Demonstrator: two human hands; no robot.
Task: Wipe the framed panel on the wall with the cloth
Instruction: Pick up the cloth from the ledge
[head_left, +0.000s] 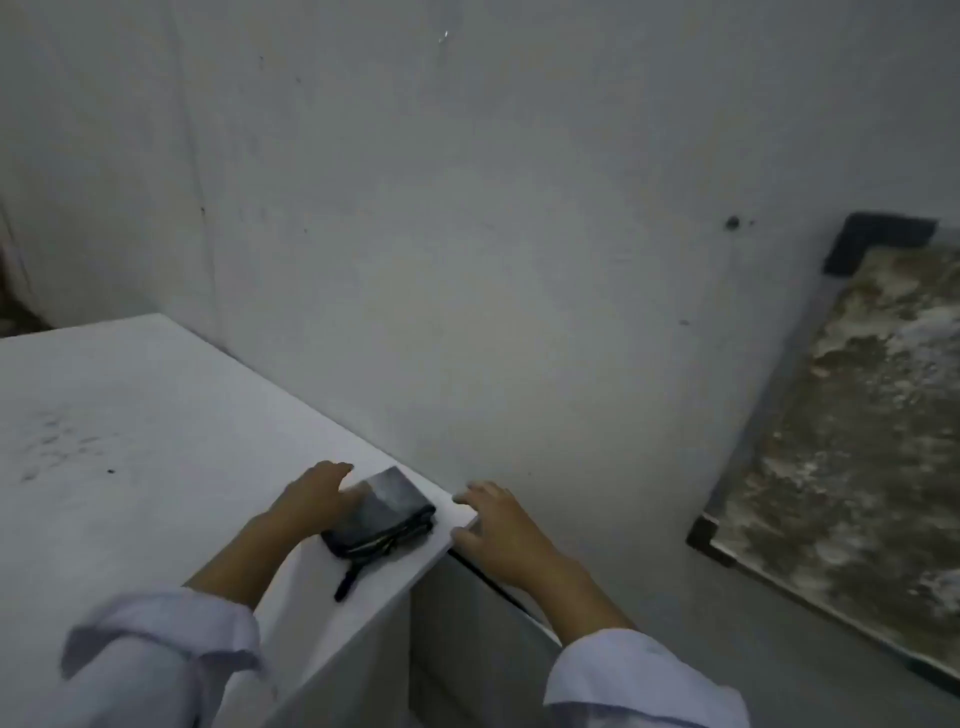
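Note:
A folded dark grey cloth (382, 517) lies near the corner of a white cabinet top (130, 441). My left hand (317, 496) rests on the cloth's left side, fingers laid over it. My right hand (501, 525) is spread open at the cabinet's corner edge, just right of the cloth and apart from it. The framed panel (852, 441), stained brown and white with a grey frame and black corner pieces, hangs on the wall at the far right, cut off by the image edge.
A pale grey wall (467, 234) fills the view ahead, with a small dark spot (732, 223) near the panel's top corner. The cabinet's front face (467, 649) drops below the corner. A black strap (348, 579) trails from the cloth.

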